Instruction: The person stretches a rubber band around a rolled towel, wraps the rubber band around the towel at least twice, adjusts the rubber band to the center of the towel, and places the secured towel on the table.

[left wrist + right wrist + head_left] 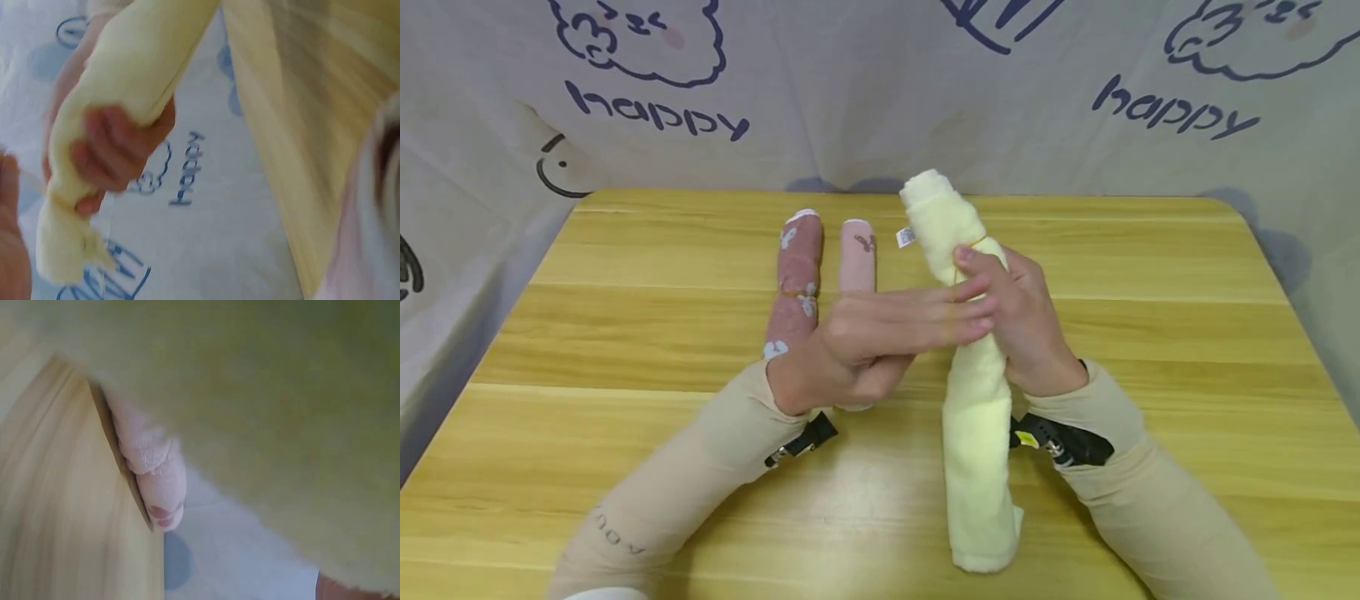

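A pale yellow rolled towel point(977, 467) slants up over the table, its far end tilted left with a small white tag point(906, 237). My right hand point(1033, 325) grips it around the upper middle, thumb lying along the near face. A thin rubber band point(979, 242) rings the roll near that thumb. From there it stretches across the straight fingers of my left hand point(887, 329), which overlap the towel. In the left wrist view, the right hand point(119, 150) curls round the roll, and the band spans to the left fingers point(9, 187) at the edge.
Left of the towel lie a dusky pink roll point(799, 267) with a band at its middle and a light pink roll point(857, 262), partly hidden by the left hand. The wooden table point(1172, 333) ends at a white cloth point(850, 108) printed with drawings.
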Tool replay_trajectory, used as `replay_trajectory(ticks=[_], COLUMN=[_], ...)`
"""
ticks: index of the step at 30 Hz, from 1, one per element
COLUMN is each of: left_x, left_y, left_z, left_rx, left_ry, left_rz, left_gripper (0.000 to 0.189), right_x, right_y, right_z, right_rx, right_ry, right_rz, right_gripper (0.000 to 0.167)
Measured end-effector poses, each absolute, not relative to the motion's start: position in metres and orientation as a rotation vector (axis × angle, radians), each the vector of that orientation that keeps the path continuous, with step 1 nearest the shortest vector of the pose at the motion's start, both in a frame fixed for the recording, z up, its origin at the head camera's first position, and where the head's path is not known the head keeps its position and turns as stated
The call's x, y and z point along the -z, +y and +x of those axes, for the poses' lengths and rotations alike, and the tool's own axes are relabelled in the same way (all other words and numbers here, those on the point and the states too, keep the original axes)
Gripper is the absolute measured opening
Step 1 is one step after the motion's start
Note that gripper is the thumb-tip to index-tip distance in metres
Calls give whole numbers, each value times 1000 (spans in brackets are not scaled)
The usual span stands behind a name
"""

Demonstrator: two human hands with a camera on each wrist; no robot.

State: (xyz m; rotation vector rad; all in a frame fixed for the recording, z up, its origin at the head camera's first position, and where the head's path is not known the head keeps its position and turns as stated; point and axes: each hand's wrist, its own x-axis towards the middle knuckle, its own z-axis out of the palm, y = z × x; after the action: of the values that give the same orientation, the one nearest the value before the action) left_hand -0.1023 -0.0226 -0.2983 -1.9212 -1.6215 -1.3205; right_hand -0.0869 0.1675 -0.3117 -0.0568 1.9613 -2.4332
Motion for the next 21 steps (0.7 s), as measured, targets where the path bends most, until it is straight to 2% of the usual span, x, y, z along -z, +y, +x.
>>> replay_trajectory(ticks=[4, 7, 14, 18, 21], left_x=[299, 301, 313, 313, 310], left_y=[-12, -4, 15, 26, 32], left_z=[-96, -95, -98, -87, -78], left_rx=[1130, 1095, 1479, 1858, 2146], left_ry=[-1569, -1514, -1454, -1481, -1465], left_rz=[-1812, -1635, -1240, -1072, -912], left_gripper=[40, 31, 81, 79, 86], right_x=[313, 313, 308, 309, 312], right_y=[166, 162, 150, 146, 145], right_z=[-85, -82, -77, -77, -77], right_rx=[2454, 2486, 2640, 2779, 2839], right_ry=[1947, 1921, 1989, 2108, 2197], right_rz=[-12, -44, 71, 122, 67], right_gripper=[17, 19, 20, 20, 20])
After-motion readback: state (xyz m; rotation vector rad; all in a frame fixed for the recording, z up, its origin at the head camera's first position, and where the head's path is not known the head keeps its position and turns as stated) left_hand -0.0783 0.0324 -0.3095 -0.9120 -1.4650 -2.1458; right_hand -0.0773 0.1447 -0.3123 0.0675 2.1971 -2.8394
